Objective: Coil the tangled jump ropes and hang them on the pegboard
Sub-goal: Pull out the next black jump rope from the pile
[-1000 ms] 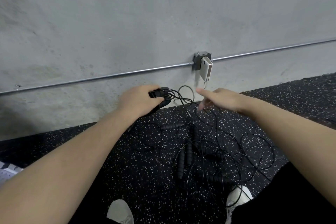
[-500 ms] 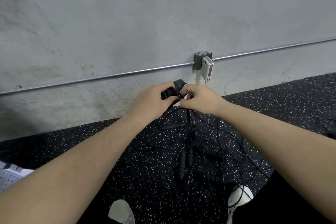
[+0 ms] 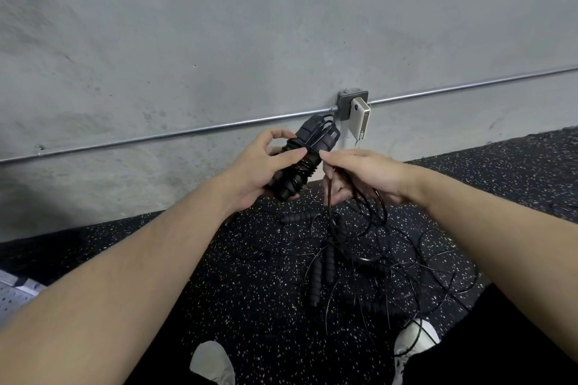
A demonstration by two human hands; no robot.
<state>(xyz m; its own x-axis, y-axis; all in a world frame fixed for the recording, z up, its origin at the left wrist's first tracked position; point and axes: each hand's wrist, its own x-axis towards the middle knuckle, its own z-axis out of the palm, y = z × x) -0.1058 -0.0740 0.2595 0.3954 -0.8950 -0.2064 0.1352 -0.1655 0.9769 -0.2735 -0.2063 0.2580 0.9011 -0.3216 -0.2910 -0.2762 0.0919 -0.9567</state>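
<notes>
My left hand (image 3: 261, 170) grips a pair of black jump-rope handles (image 3: 301, 162) held together, with thin black cord wound several times around them. My right hand (image 3: 362, 173) is just to their right and pinches the loose cord (image 3: 330, 197) that runs down from the bundle. Below both hands, a tangle of thin black ropes (image 3: 391, 262) with several ribbed black handles (image 3: 322, 272) lies on the speckled black floor. A corner of a pale perforated pegboard (image 3: 14, 298) shows at the left edge, on the floor.
A grey concrete wall (image 3: 219, 40) stands close ahead with a metal conduit (image 3: 140, 139) running across it, a junction box (image 3: 348, 101) and a white device (image 3: 359, 119) hanging from it. My two white shoes (image 3: 212, 364) sit at the bottom, with rope loops over the right shoe (image 3: 413, 337).
My right hand came in from reaching over the pile to the bundle and took the cord. The handles in my left hand tilted more upright and now show cord wound around them.
</notes>
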